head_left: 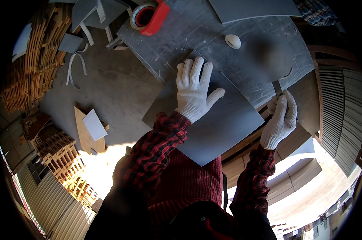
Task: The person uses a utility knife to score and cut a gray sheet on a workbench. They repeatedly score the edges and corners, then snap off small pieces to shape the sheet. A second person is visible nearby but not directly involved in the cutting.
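My left hand, in a white knitted glove, lies flat with fingers spread on a smooth grey sheet. The square-cornered sheet sticks out over the near edge of a worn grey table. To the right, my right hand, gloved the same way, is closed in a pinch. A thin, flat, dark strip shows above its fingertips; its kind cannot be made out. Just beyond the strip, a round grey patch is blurred. A small white rounded object rests on the table near it.
A red tape dispenser with a tape roll is at the table's far left. Another grey sheet lies at the far edge. Stacked wooden pallets stand left; stacked boards or boxes are below right. A checked sleeve shows far right.
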